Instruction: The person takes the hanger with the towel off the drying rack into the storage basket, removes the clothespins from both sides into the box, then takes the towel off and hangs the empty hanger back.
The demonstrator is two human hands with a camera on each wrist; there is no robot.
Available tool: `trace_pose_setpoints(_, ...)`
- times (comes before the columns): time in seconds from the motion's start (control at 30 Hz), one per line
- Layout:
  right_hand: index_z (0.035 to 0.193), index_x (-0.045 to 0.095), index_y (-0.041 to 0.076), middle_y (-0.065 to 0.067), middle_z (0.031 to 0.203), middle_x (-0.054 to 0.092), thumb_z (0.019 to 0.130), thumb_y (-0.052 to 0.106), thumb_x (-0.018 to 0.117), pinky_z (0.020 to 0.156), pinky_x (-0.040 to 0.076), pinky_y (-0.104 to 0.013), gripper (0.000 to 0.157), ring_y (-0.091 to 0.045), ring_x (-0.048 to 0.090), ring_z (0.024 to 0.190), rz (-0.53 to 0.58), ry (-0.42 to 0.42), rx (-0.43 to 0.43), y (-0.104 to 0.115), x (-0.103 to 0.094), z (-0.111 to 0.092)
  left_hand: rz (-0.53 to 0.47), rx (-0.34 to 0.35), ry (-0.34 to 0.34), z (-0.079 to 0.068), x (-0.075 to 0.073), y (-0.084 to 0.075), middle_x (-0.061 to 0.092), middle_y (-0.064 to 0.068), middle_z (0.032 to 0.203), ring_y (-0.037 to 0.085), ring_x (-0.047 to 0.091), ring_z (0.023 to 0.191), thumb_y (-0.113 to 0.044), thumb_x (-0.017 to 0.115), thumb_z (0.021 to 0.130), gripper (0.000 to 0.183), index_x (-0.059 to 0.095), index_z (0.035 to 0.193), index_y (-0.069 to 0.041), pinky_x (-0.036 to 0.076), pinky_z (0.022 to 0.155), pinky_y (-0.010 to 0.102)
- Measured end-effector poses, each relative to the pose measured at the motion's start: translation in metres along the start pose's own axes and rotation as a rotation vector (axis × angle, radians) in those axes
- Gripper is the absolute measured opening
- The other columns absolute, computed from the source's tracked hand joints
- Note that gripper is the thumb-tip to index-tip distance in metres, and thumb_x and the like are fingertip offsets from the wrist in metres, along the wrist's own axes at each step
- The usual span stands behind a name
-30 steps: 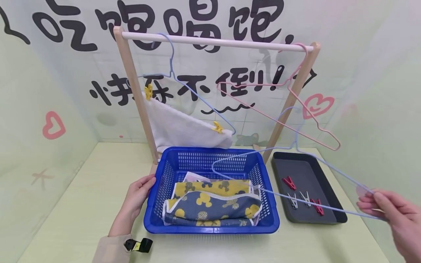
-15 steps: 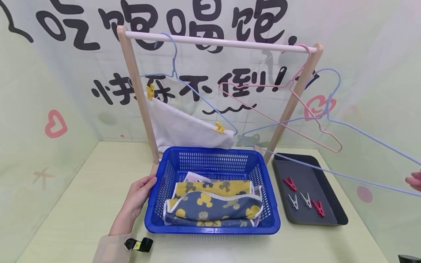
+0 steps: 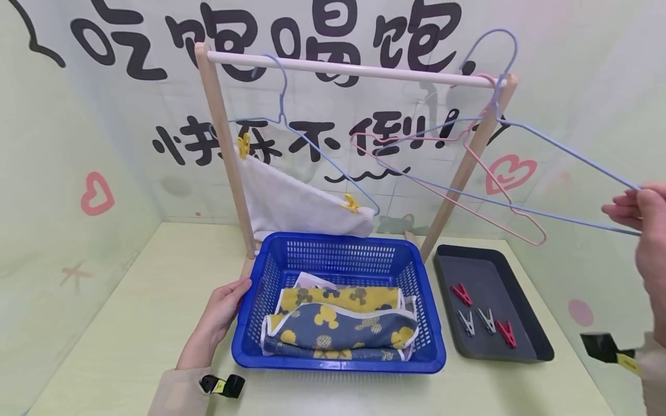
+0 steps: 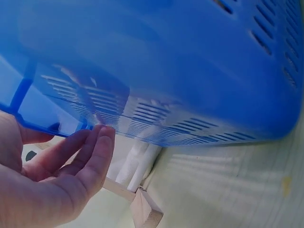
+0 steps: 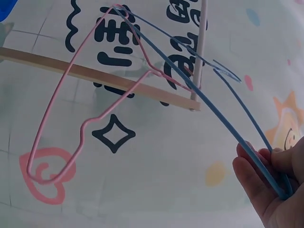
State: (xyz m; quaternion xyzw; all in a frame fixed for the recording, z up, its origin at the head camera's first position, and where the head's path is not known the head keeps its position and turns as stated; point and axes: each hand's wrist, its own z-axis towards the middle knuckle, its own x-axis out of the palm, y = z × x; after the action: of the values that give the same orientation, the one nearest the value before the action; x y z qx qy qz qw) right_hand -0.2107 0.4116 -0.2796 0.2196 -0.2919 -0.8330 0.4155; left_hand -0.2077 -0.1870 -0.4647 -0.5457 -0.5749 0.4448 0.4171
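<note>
1. higher and farther left than half a second ago, the blue hanger (image 5: pixel 213 109) has its hook above the bar (image 3: pixel 338 67); the right hand (image 3: pixel 652 248) is back in the head view, while the left hand (image 3: pixel 221 309) stays at the basket (image 3: pixel 338 365).
2. the right hand has thumb and fingers closed round the hanger's right end. the left hand has loosely bent fingers touching the basket's left rim; i can't tell whether it pinches it.
3. the step looks like bringing the hanger to the bar. held by one end, it will probably tip or swing, so a slow lift suits, with the hook above the bar until it is over it. a hold nearer the neck should steady it.
4. its wires cross the pink hanger (image 5: pixel 116 102) in view; depth is hard to judge, so snagging is the main risk.
5. for room, aim for the bar's middle, between the pink hanger and the hanger with the white cloth (image 3: pixel 296 196). the bar's right end, by the right post (image 3: pixel 484 138), is tighter.
6. below, the tray (image 3: pixel 478 271) sits just beside the basket's right rim, near the worktop's (image 3: pixel 130 323) right edge; more room lies toward its left edge.
</note>
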Motion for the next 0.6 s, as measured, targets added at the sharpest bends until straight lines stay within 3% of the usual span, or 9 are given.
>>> trace_pose_setpoints(0.03,0.094,0.061,0.008,0.005,0.084,0.063,0.099,0.008,0.044,0.072,0.047,-0.008,0.018,0.0,0.064,0.074,-0.103,-0.022,0.013,0.032,0.018,-0.005,-0.001,-0.004,0.003,0.0,0.0,0.0,0.067,-0.001,0.095,0.001,0.06,0.079,-0.027,0.046,0.1,0.05,0.046,0.128,0.014,0.049,0.072,0.018)
trace_pose_setpoints(0.07,0.092,0.061,0.012,0.008,0.082,0.062,0.098,0.009,0.045,0.071,0.046,-0.007,0.018,0.002,0.063,0.071,-0.127,-0.043,0.062,0.063,0.036,-0.011,-0.008,-0.009,0.007,0.0,0.0,0.0,0.067,-0.001,0.09,0.002,0.061,0.077,-0.027,0.045,0.1,0.048,0.05,0.124,0.014,0.049,0.071,0.019)
trace_pose_setpoints(0.1,0.09,0.061,0.015,0.008,0.081,0.061,0.098,0.011,0.047,0.071,0.046,-0.007,0.017,0.001,0.062,0.07,-0.134,-0.058,0.136,0.084,0.048,-0.014,-0.012,-0.015,0.01,0.001,0.0,0.0,0.067,-0.002,0.085,0.004,0.061,0.075,-0.027,0.045,0.1,0.047,0.052,0.122,0.014,0.049,0.07,0.02)
trace_pose_setpoints(0.13,0.09,0.062,0.014,0.007,0.081,0.061,0.097,0.011,0.049,0.071,0.046,-0.007,0.014,0.001,0.062,0.069,-0.128,-0.059,0.148,0.089,0.054,-0.015,-0.013,-0.02,0.013,0.001,0.0,0.0,0.066,-0.003,0.081,0.005,0.061,0.073,-0.028,0.045,0.1,0.046,0.054,0.119,0.013,0.049,0.069,0.021)
trace_pose_setpoints(0.27,0.088,0.065,-0.001,-0.001,0.077,0.065,0.092,0.006,0.056,0.066,0.05,-0.012,0.012,-0.006,0.065,0.064,0.09,-0.063,0.135,0.084,0.066,-0.016,-0.021,-0.024,0.02,0.001,0.0,0.002,0.066,-0.003,0.078,0.007,0.061,0.071,-0.028,0.045,0.1,0.045,0.058,0.114,0.012,0.049,0.068,0.022)
trace_pose_setpoints(0.4,0.087,0.065,-0.009,0.002,0.075,0.067,0.09,0.002,0.057,0.064,0.051,-0.014,0.014,-0.006,0.065,0.062,0.047,-0.06,0.056,0.076,0.075,-0.021,-0.017,-0.027,0.033,0.002,0.0,0.002,0.067,-0.002,0.082,0.007,0.062,0.074,-0.03,0.045,0.1,0.047,0.056,0.117,0.012,0.049,0.07,0.023)
trace_pose_setpoints(0.5,0.09,0.065,-0.01,0.008,0.077,0.067,0.091,0.003,0.057,0.065,0.05,-0.013,0.016,-0.002,0.065,0.064,-0.093,-0.045,0.053,0.07,0.08,-0.029,-0.017,-0.031,0.04,0.002,-0.001,0.002,0.068,-0.002,0.083,0.007,0.063,0.075,-0.03,0.044,0.1,0.047,0.056,0.117,0.012,0.05,0.071,0.023)
trace_pose_setpoints(0.6,0.092,0.065,-0.01,0.01,0.078,0.066,0.091,0.002,0.057,0.066,0.05,-0.013,0.015,-0.001,0.065,0.064,-0.115,-0.032,0.058,0.064,0.085,-0.035,-0.018,-0.028,0.042,0.003,-0.002,0.002,0.067,-0.002,0.083,0.007,0.062,0.075,-0.03,0.043,0.1,0.047,0.056,0.117,0.012,0.05,0.071,0.023)
